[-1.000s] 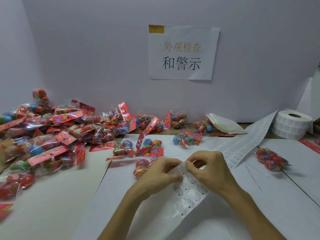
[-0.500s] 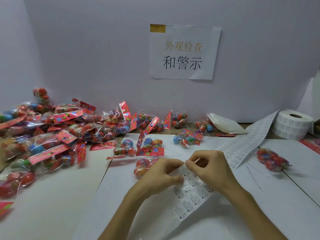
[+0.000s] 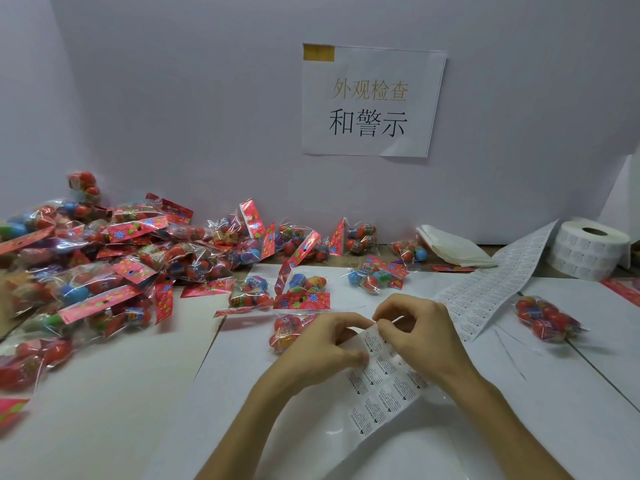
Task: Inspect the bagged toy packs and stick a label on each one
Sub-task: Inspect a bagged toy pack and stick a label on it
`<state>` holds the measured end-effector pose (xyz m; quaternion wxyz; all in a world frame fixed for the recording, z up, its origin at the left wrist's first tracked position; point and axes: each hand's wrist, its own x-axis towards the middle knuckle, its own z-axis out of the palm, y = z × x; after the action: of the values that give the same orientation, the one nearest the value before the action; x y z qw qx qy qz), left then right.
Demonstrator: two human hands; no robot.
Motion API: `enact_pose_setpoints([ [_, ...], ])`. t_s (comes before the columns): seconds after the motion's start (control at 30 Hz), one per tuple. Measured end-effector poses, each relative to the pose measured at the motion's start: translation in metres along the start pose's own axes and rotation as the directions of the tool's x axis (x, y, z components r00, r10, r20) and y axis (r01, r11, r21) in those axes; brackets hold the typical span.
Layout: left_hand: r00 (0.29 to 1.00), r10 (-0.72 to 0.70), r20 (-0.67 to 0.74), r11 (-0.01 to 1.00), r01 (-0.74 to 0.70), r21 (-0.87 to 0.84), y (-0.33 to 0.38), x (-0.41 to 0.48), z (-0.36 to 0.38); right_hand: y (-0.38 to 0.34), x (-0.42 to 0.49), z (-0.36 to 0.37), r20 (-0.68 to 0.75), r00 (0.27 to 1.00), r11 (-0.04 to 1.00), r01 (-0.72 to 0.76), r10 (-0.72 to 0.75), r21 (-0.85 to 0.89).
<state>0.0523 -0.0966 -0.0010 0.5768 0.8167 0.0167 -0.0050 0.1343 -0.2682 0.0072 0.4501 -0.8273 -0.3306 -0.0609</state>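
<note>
Two hands pinch the white paper label strip [image 3: 384, 386], left hand [image 3: 322, 344] steadying so right hand [image 3: 422, 336] can peel; red bagged toy packs [image 3: 104, 271] at ten o'clock.

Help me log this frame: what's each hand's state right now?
Left hand: pinching the label sheet.
Right hand: pinching the label sheet's top edge.
</note>
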Motion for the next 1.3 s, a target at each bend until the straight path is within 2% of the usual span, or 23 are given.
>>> enact_pose_setpoints([
  [0.13, 1.0, 0.011, -0.019, 0.999, -0.012, -0.032, -0.0007, -0.0005, -0.0015, -0.0014, 0.0, 0.0008, 0.006, 1.0, 0.999, -0.022, 0.022, 0.049],
  [0.23, 0.999, 0.028, -0.032, 1.0, -0.028, 0.007, -0.0017, 0.0001, -0.0013, -0.0039, -0.0009, 0.0007, 0.033, 0.999, 0.997, -0.038, 0.036, 0.069],
  [0.5, 1.0, 0.021, -0.023, 1.0, -0.021, -0.015, -0.0022, -0.001, -0.0001, -0.0005, 0.0039, -0.0035, 0.104, 0.98, 0.977, -0.178, 0.167, 0.113],
  [1.13, 0.998, -0.035, -0.048, 0.999, 0.035, -0.002, 0.0001, -0.0001, 0.0002, -0.004, 0.0008, -0.001, 0.035, 0.991, 0.992, -0.127, 0.126, 0.021],
  [1.3, 0.997, 0.006, -0.077, 1.0, -0.006, 0.003, 0.0033, -0.0007, 0.0009, -0.0049, 0.0013, -0.0031, 0.076, 0.988, 0.981, -0.142, 0.133, 0.13],
])
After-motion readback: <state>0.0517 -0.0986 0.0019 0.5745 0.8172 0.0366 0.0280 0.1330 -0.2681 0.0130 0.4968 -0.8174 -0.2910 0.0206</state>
